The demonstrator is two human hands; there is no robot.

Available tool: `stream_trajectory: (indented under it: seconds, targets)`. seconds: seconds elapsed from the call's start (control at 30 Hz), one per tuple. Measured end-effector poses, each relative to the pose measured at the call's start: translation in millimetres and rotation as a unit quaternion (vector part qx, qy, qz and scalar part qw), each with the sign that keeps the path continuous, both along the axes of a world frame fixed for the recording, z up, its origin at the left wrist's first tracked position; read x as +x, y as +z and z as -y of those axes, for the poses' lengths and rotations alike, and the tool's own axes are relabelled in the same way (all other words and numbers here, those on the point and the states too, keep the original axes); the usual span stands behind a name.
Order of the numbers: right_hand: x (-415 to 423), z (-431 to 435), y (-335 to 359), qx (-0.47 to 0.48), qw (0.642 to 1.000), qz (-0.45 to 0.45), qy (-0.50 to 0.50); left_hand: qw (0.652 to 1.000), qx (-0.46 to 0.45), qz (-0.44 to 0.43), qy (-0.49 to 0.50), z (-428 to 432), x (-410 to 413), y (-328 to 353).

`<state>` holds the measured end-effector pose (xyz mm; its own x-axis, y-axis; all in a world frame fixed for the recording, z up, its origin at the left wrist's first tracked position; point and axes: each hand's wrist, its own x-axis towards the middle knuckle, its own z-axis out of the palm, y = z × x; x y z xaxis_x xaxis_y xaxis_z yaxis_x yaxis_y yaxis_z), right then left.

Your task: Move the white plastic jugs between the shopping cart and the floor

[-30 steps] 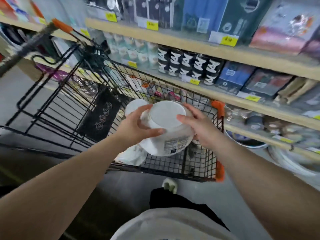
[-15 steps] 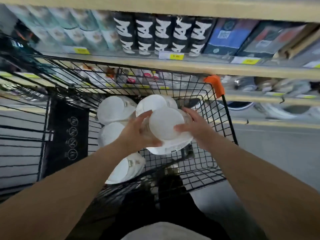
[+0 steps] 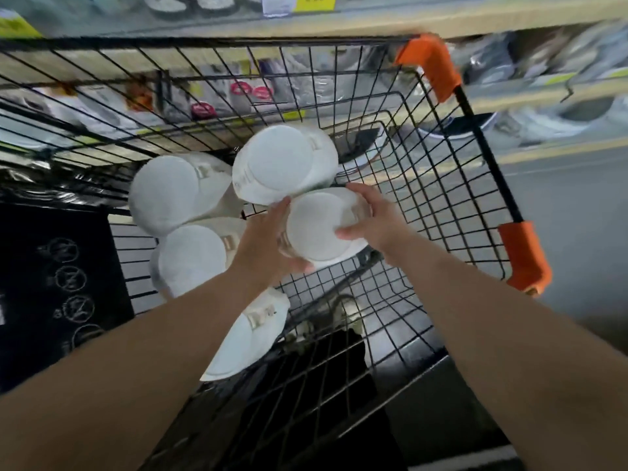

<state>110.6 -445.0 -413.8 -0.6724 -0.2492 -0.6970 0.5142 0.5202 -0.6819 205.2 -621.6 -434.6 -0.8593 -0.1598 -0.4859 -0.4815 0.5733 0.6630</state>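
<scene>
I look down into a black wire shopping cart (image 3: pixel 441 185) with orange corner guards. Several white plastic jugs stand in its basket, seen from above by their round white tops: one at the far middle (image 3: pixel 278 164), one at the left (image 3: pixel 166 195), one below it (image 3: pixel 193 256) and one nearest me (image 3: pixel 244 338). Both hands grip another white jug (image 3: pixel 319 226) down inside the basket, beside the others. My left hand (image 3: pixel 268 243) wraps its left side. My right hand (image 3: pixel 370 219) curls round its right side.
Wooden store shelves (image 3: pixel 475 18) with packaged goods and yellow price tags run behind the cart. Grey floor (image 3: pixel 577 215) lies to the right. A black panel with white symbols (image 3: pixel 64 287) sits at the cart's left. Dark trousers and a shoe show through the mesh below.
The view has tipped down over the cart. Both hands have lowered the gripped jug from rim height down into the basket next to the other jugs.
</scene>
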Motion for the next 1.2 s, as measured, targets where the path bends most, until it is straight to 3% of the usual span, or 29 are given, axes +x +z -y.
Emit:
stream_trajectory:
  seconds: [0.17, 0.27, 0.4, 0.67, 0.9, 1.2]
  targets:
    - [4.4, 2.3, 4.1, 0.003, 0.999, -0.001, 0.046, 0.998, -0.065, -0.003, -0.021, -0.6, -1.0, 3.6]
    - [12.5, 1.0, 19.4, 0.05, 0.996, -0.052, 0.061, 0.997, -0.076, -0.003, 0.0, -2.2, -0.4, 13.9]
    - [27.5, -18.4, 59.7, 0.04, 0.993, -0.114, 0.004, 0.998, 0.004, 0.0, 0.065, -15.0, -7.9, 58.4]
    - [37.3, -119.0, 169.5, 0.008, 0.97, -0.143, -0.194, 0.996, 0.047, -0.048, -0.056, -87.5, -58.6, 169.3]
    - [28.2, -267.2, 208.0, 0.022, 0.931, -0.193, -0.31, 0.98, 0.106, -0.086, -0.145, -246.2, -109.8, 211.6]
    - [8.7, -489.0, 241.3, 0.028, 0.9, -0.233, -0.368, 0.956, 0.132, -0.124, -0.232, -476.1, -159.8, 246.4]
